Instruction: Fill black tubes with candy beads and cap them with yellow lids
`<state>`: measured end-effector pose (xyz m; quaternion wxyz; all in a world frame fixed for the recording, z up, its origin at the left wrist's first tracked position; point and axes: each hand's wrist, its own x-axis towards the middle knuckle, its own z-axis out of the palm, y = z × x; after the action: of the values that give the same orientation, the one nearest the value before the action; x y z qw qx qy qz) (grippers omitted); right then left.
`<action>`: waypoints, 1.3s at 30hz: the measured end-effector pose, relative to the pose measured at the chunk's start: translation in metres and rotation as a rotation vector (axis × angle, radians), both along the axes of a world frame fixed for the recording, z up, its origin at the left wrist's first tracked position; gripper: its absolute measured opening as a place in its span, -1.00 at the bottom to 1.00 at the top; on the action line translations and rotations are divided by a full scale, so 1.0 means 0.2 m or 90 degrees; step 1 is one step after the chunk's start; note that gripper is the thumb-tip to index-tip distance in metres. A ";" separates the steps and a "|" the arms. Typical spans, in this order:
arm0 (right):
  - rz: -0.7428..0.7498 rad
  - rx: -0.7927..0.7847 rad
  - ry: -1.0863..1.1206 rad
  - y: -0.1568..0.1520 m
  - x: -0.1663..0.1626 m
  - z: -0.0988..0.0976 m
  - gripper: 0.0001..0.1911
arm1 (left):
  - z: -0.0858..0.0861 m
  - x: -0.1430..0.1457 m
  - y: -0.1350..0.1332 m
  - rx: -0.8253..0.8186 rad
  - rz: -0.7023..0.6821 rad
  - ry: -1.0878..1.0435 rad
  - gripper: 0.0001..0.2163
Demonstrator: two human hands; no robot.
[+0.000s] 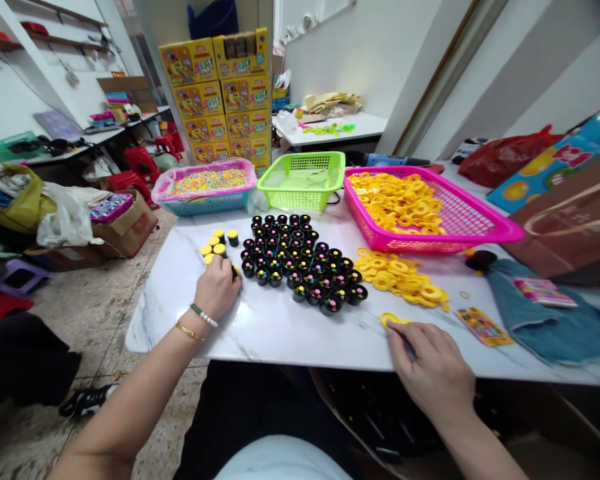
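My left hand [218, 288] rests curled on the white marble table [280, 327], its fingers closed on a small black cup with a yellow lid [235, 270]. Just beyond it stand several yellow-lidded cups [216, 243]. To their right sits a dense group of open black cups [300, 260] with coloured beads inside. My right hand [433, 373] lies on the table near the front edge, fingertips pinching a yellow ring lid [391, 320]. A loose pile of yellow ring lids [403, 273] lies just beyond that hand.
At the back stand a pink basket [480, 227] of yellow rings, a green basket [304, 180] and a blue basket of coloured beads [207, 183]. Blue cloth [545, 313], small printed cards and a brown paper bag [575, 227] lie right. Yellow boxes [220, 93] and stools stand behind.
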<state>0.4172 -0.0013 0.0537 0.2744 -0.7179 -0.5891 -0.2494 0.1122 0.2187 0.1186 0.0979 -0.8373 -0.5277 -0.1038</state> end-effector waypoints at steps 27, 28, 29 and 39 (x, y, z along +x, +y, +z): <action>0.210 -0.185 -0.044 -0.20 -0.10 0.07 -0.69 | -0.06 0.03 -0.02 -0.057 -0.022 -0.345 -0.72; 0.215 -0.167 -0.035 -0.20 -0.11 0.07 -0.75 | -0.07 0.04 -0.01 -0.084 -0.023 -0.349 -0.72; 0.225 -0.148 -0.017 -0.19 -0.12 0.08 -0.81 | -0.07 0.05 0.00 -0.105 -0.021 -0.353 -0.73; 0.262 -0.164 0.700 -0.04 -0.40 0.24 -0.83 | 0.01 -0.04 -0.24 -0.134 -0.050 -0.417 -0.83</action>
<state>0.3367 -0.0103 0.1025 0.4921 -0.6403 -0.5134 0.2902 0.1050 0.1701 0.1198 -0.1676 -0.7849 -0.5060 -0.3161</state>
